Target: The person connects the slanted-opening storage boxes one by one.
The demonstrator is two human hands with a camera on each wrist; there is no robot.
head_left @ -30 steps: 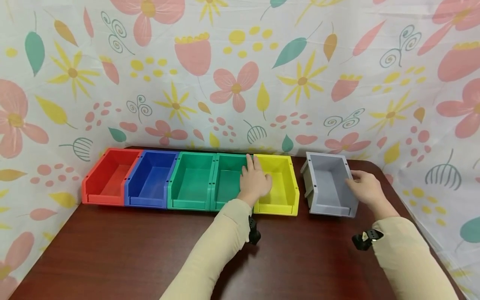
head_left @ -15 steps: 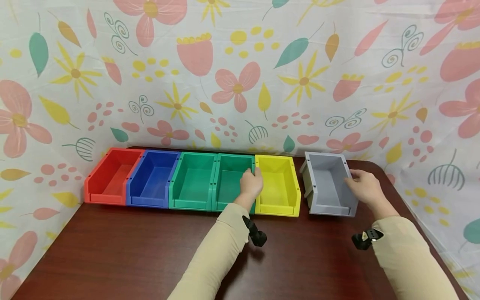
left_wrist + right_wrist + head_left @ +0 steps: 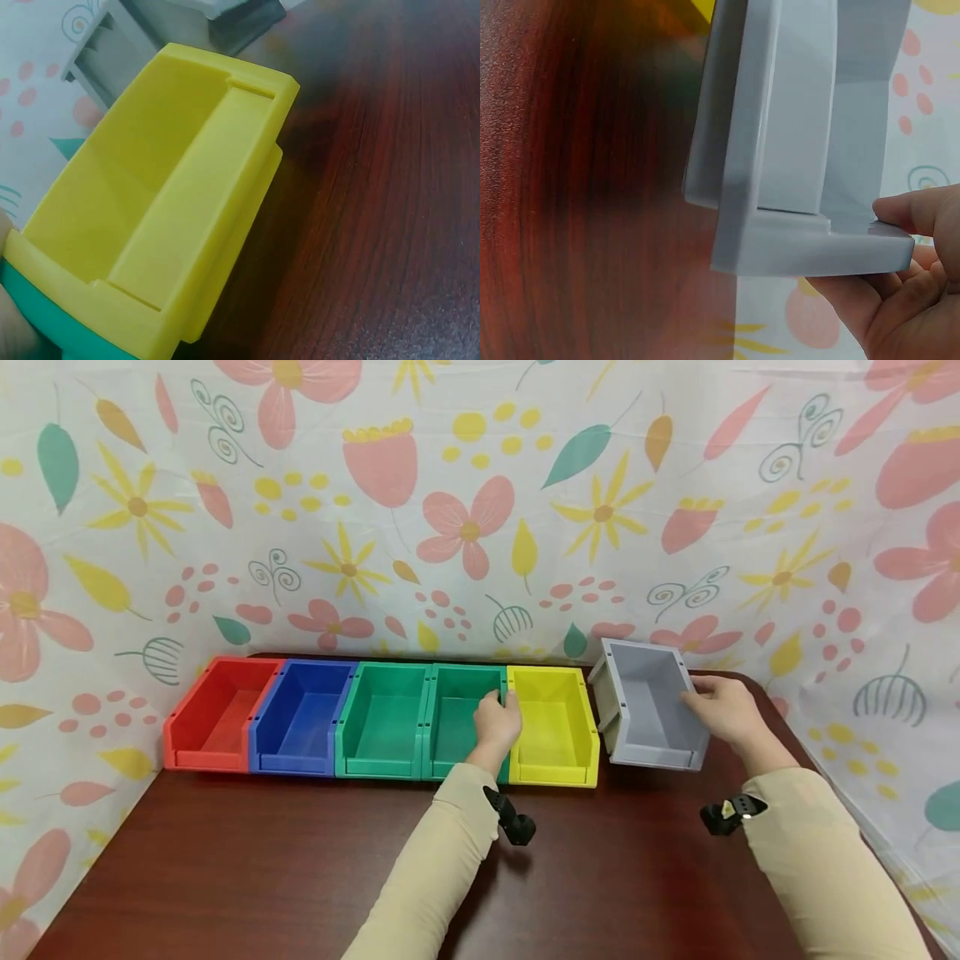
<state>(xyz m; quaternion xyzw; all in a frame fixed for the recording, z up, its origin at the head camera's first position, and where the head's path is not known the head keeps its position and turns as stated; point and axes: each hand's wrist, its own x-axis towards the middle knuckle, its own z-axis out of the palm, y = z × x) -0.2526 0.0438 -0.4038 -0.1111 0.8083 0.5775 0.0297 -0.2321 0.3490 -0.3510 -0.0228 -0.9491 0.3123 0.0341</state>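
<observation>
My right hand (image 3: pixel 723 714) pinches the right side wall of a grey storage bin (image 3: pixel 652 702), thumb inside and fingers outside. The bin is raised off the table and slightly tilted. My left hand (image 3: pixel 497 727) grips the touching side walls of the right-hand green bin (image 3: pixel 457 718) and the yellow bin (image 3: pixel 553 727). In the left wrist view the yellow bin (image 3: pixel 142 202) fills the middle, with only part of the hand at the left edge. The grey bin's (image 3: pixel 795 150) front lip shows in the right wrist view.
A red bin (image 3: pixel 227 714), a blue bin (image 3: pixel 303 718) and another green bin (image 3: pixel 384 718) stand left of these in one tight row. The dark wooden table (image 3: pixel 247 860) extends in front. A floral cloth (image 3: pixel 465 468) hangs behind.
My right hand has raised the grey bin off the table and tilted it toward the yellow one. My left fingers, straighter a second ago, have curled over the green and yellow walls.
</observation>
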